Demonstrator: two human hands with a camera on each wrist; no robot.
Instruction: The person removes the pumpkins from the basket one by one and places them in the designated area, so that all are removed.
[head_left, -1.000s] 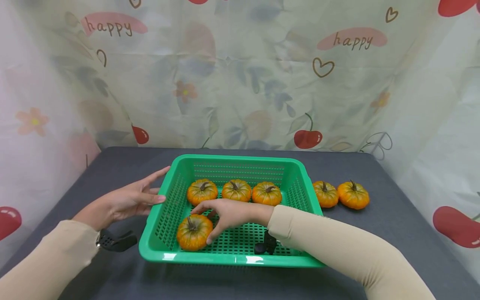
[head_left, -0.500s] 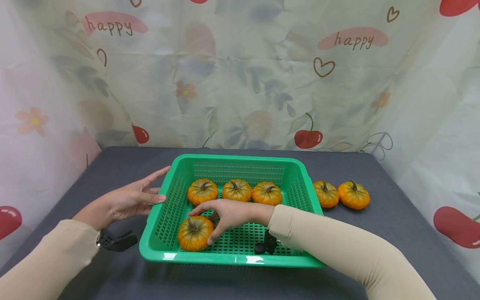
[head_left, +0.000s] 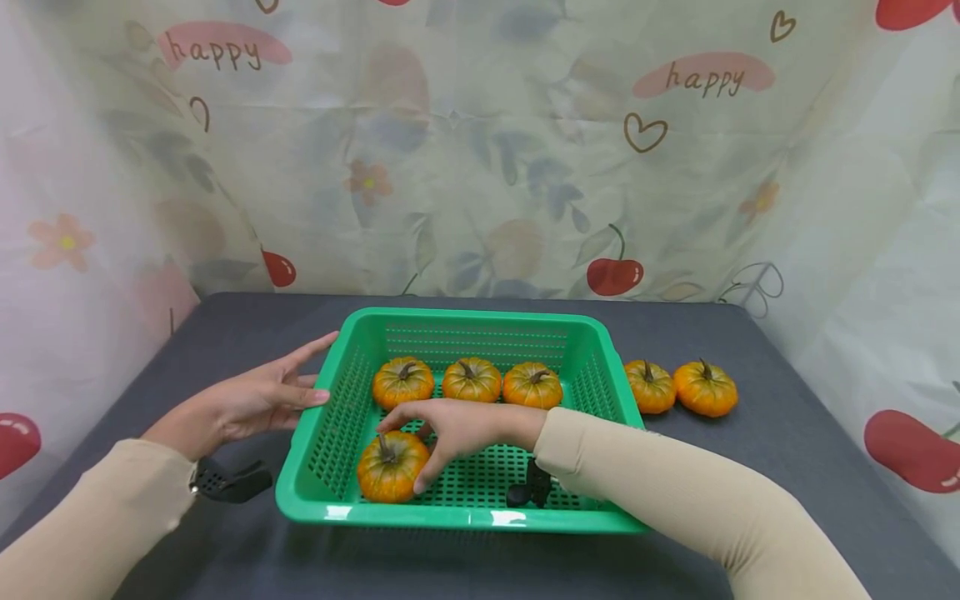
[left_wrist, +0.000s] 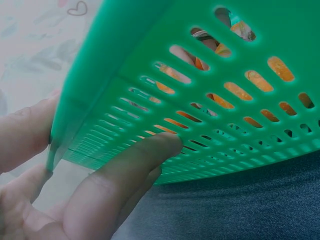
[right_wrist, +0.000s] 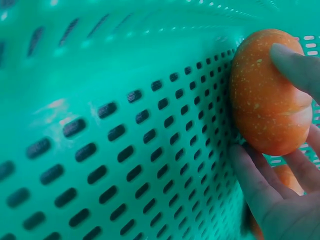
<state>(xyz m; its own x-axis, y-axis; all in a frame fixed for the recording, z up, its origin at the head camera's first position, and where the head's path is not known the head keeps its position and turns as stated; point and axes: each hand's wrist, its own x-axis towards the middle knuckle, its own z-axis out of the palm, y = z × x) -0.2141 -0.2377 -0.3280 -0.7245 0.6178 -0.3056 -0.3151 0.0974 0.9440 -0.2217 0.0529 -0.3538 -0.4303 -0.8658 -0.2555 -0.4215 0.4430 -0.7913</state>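
Observation:
A green perforated plastic basket point(head_left: 480, 518) stands on the dark table. Inside it, my right hand point(head_left: 457, 433) holds a small orange pumpkin point(head_left: 392, 468) near the front left corner. In the right wrist view, the thumb lies on the side of that pumpkin point(right_wrist: 267, 95), with fingers around its other side. My left hand point(head_left: 258, 400) touches the basket's left side from outside, fingers spread and fairly straight. The left wrist view shows fingertips at the rim and a finger point(left_wrist: 135, 165) against the slotted wall. Along the back inside stand three more pumpkins point(head_left: 471, 381).
On the table point(head_left: 247, 329), to the right of the basket, two pumpkins point(head_left: 707, 388) sit side by side. A printed curtain point(head_left: 450, 167) hangs behind and along both sides. Black wrist devices point(head_left: 232, 482) show below both hands.
The pumpkin in my right hand has shifted very slightly to the right within the basket. Both hands and the other pumpkins keep their places.

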